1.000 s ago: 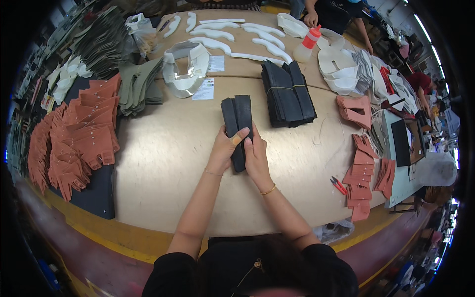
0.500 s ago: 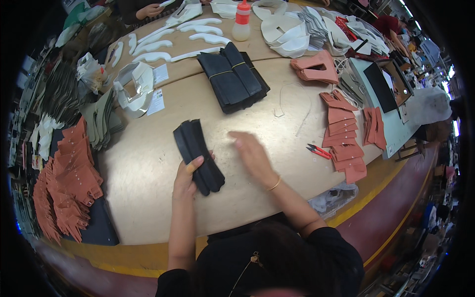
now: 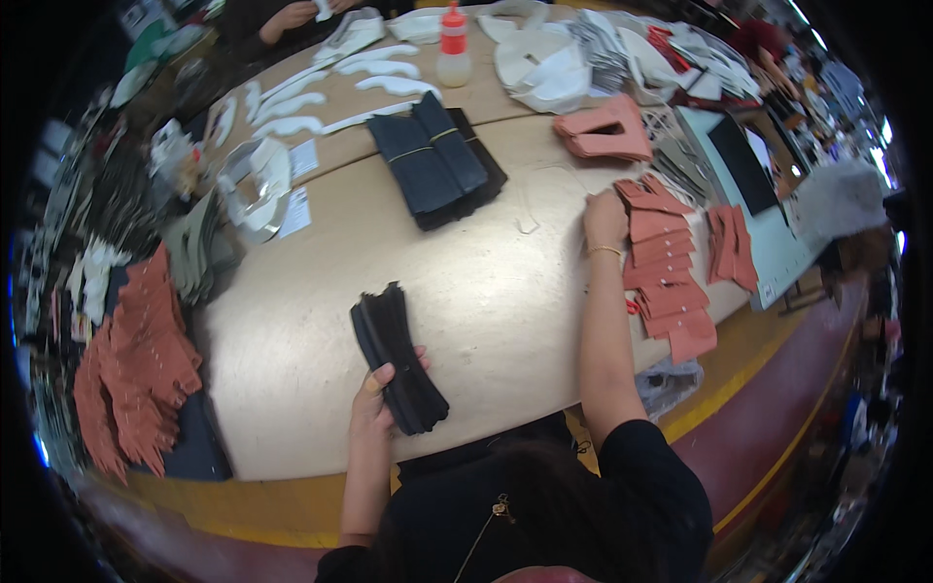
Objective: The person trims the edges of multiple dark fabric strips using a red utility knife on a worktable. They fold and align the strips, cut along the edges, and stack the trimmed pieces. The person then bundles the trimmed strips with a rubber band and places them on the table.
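My left hand (image 3: 377,398) grips a bundle of narrow black leather-like pieces (image 3: 394,355) above the near part of the table, thumb across its face. At the right, my right hand (image 3: 606,220) is closed with its fingers curled down on the tabletop, beside the left edge of a row of overlapping reddish-brown cut pieces (image 3: 663,248). Whatever it may pinch is hidden. A thin cord (image 3: 528,227) lies left of that hand. Red-handled snips (image 3: 632,307) show only in part behind my right forearm. A larger banded stack of black pieces (image 3: 432,165) lies farther back.
White curved pieces (image 3: 379,68) and a red-topped bottle (image 3: 453,49) lie toward the far side, where another person's hands (image 3: 296,15) work. Reddish-brown pieces (image 3: 141,360) hang over the left edge. A pale green board (image 3: 724,170) stands at the right.
My right hand has moved right and away from me, from beside the bundle to the reddish-brown pieces. My left hand has drawn the black bundle slightly nearer.
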The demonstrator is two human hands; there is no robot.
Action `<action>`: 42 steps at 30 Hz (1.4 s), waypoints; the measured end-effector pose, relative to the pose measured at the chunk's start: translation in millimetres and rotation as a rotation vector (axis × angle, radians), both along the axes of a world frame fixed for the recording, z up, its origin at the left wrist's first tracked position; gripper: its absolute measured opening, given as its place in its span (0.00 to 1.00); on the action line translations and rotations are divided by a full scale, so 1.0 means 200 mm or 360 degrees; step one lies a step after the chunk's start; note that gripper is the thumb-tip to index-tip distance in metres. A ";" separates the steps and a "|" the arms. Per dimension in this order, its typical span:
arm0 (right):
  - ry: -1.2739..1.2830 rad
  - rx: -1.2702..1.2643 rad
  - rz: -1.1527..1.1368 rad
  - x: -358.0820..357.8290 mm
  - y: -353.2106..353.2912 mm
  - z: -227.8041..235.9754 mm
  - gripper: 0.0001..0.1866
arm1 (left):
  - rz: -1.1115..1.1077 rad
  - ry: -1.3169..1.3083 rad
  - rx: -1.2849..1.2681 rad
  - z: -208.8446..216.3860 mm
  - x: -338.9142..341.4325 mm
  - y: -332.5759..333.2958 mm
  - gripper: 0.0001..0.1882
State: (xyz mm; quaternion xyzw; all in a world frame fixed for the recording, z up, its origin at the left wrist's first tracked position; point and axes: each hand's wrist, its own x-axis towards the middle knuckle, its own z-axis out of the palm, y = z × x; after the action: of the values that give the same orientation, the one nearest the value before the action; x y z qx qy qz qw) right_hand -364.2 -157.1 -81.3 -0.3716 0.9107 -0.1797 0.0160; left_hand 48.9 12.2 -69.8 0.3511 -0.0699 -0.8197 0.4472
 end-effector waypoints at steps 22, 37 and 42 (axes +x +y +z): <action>-0.1197 0.0077 0.1805 0.77 0.70 0.51 0.07 | -0.0484 -0.0046 -0.0410 0.27 -0.14 -0.14 0.44; 0.0455 -0.0302 0.0736 -0.30 -0.11 0.45 0.17 | 0.0246 -0.0316 -0.0522 0.27 0.37 -0.26 0.48; 0.0657 -0.0722 0.1137 0.23 -0.33 0.72 0.23 | 0.0310 -0.0299 -0.0493 0.16 0.52 -0.37 0.41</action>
State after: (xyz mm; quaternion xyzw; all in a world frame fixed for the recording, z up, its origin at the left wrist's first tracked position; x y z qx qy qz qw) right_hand -319.1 -222.9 62.4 -0.6838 0.6477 -0.2797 -0.1862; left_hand 152.8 -62.5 -38.2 0.3582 -0.2024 -0.7156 0.5645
